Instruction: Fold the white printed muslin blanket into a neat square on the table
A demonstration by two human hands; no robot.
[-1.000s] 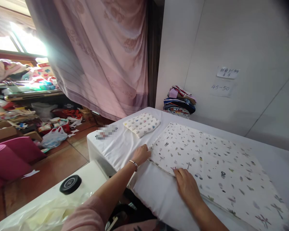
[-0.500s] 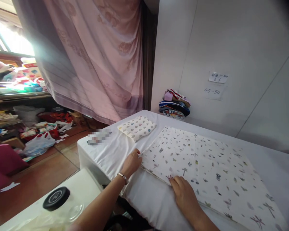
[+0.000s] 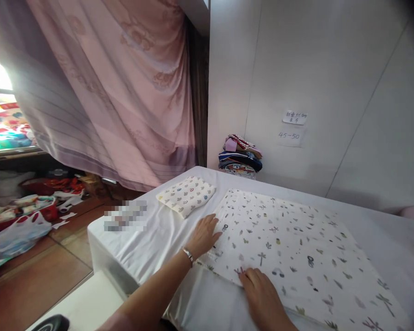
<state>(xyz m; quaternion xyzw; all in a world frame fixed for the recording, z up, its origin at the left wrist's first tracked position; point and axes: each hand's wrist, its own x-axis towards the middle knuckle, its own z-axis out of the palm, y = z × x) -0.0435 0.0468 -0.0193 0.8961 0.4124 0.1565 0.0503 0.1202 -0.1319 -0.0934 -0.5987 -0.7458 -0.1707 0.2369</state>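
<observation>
At edge of cloth, right hand

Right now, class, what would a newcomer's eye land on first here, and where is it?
The large pink patterned curtain stands out, hanging across the upper left. Lower right, a broad palm-printed cloth lies flat on the white-covered table, the left hand at its left edge, the right hand at its near edge.

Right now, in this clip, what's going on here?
A person's left hand lies over the left edge of a large printed cloth, fingers extended. The right hand is at its near edge, fingers curled; whether they pinch it is unclear. The cloth lies flat on a white-covered table, with a smaller printed cloth beyond the left hand.
</observation>
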